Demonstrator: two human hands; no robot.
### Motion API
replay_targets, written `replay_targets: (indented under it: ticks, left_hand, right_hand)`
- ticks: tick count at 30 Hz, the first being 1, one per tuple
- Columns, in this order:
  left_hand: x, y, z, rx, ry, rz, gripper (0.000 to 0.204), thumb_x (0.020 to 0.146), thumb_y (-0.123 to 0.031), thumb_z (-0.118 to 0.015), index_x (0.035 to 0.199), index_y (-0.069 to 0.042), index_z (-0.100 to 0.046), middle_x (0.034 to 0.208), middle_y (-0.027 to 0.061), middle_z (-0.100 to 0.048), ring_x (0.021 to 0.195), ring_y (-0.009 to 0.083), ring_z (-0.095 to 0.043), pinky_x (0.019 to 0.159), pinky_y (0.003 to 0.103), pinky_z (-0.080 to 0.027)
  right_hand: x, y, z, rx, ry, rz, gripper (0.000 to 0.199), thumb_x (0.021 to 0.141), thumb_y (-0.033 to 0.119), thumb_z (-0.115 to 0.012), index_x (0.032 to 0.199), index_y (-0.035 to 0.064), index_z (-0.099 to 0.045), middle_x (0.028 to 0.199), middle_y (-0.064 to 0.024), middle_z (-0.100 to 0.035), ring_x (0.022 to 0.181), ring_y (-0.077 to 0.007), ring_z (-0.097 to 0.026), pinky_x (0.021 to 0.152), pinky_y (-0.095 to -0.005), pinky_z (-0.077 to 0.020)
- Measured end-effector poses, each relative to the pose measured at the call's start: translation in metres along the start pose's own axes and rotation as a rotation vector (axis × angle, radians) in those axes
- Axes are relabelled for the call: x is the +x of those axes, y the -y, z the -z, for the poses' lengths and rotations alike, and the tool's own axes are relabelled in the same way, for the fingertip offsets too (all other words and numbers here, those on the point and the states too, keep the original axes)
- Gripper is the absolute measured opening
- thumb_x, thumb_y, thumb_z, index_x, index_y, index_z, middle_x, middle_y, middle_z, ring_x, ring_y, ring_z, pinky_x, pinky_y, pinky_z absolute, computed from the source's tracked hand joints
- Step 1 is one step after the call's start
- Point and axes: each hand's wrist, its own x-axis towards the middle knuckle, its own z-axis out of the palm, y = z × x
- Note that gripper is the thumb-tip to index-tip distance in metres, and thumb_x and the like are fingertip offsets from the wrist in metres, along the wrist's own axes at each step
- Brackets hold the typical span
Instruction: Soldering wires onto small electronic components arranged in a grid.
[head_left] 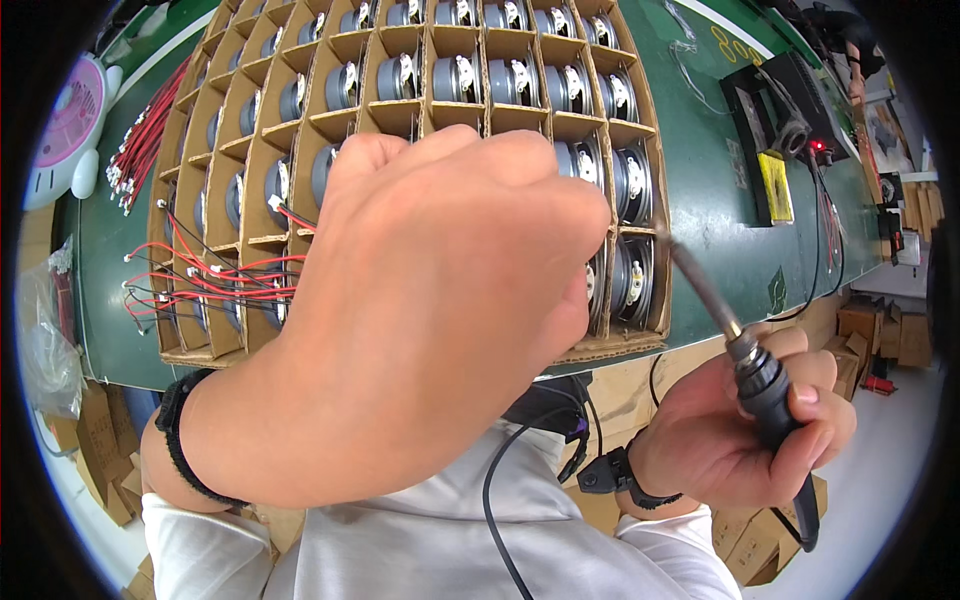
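Note:
My left hand (450, 240) is closed over a cardboard tray (610, 350), its back toward me and most of its fingertips hidden beneath. Several red and black wires (225, 285) with small white connectors stick out from it to the left; their other ends are hidden under the hand. My right hand (740, 425) grips a soldering iron (762, 385) by its black handle, right of the tray's near corner. The iron's tip points up and left, beside the tray's right edge. Round speakers (632, 280) stand on edge in the tray's compartments, several of them covered by my left hand.
The tray lies on a green table (700, 180). At the right stand a black soldering station (800, 105) with a red light and a yellow sponge (775, 185). A wire bundle (150, 140) and a pink fan (70, 125) are at left. Another person's arm (856, 75) shows far right.

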Motion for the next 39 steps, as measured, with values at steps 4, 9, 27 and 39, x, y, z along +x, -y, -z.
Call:
replay_targets:
  ticks: [4, 9, 27, 39]
  left_hand:
    - [0.001, -0.001, 0.001, 0.004, 0.009, 0.0, 0.012, 0.068, -0.003, -0.068, 0.074, -0.011, -0.061, 0.073, 0.0017, -0.052, 0.073, 0.0227, -0.053, 0.071, 0.036, -0.033]
    - [0.002, -0.003, 0.005, -0.003, 0.038, 0.013, 0.012, 0.068, -0.004, -0.068, 0.074, -0.012, -0.061, 0.073, 0.0026, -0.051, 0.074, 0.024, -0.054, 0.071, 0.037, -0.034]
    - [-0.013, 0.011, 0.036, -0.226, -0.153, -0.086, 0.007, 0.075, -0.003, -0.069, 0.08, -0.008, -0.066, 0.08, 0.0053, -0.064, 0.077, 0.0228, -0.059, 0.066, 0.033, -0.044]
    - [-0.067, 0.228, 0.129, 0.125, -0.163, 0.59, 0.012, 0.086, -0.012, -0.071, 0.089, -0.001, -0.067, 0.078, 0.0033, -0.064, 0.073, 0.0105, -0.056, 0.068, 0.028, -0.047]
  right_hand:
    - [0.0, -0.005, 0.011, -0.064, 0.037, -0.024, 0.033, 0.104, 0.038, -0.043, 0.103, 0.0055, -0.048, 0.078, -0.0084, -0.047, 0.056, -0.0161, -0.043, 0.054, -0.0264, -0.0403]
    - [-0.004, -0.013, 0.018, -0.187, 0.031, -0.055, 0.036, 0.105, 0.041, -0.039, 0.107, 0.007, -0.049, 0.079, -0.0093, -0.049, 0.055, -0.0135, -0.047, 0.049, -0.023, -0.0416]
    - [0.005, -0.048, 0.018, -0.134, -0.275, -0.302, 0.031, 0.105, 0.039, -0.042, 0.105, 0.0096, -0.054, 0.071, 0.0013, -0.043, 0.054, -0.0058, -0.037, 0.046, -0.0193, -0.0307]
    - [0.006, -0.044, 0.012, -0.074, -0.279, -0.356, 0.027, 0.106, 0.03, -0.042, 0.106, 0.0055, -0.053, 0.072, -0.0029, -0.042, 0.057, -0.0096, -0.036, 0.052, -0.0235, -0.0277]
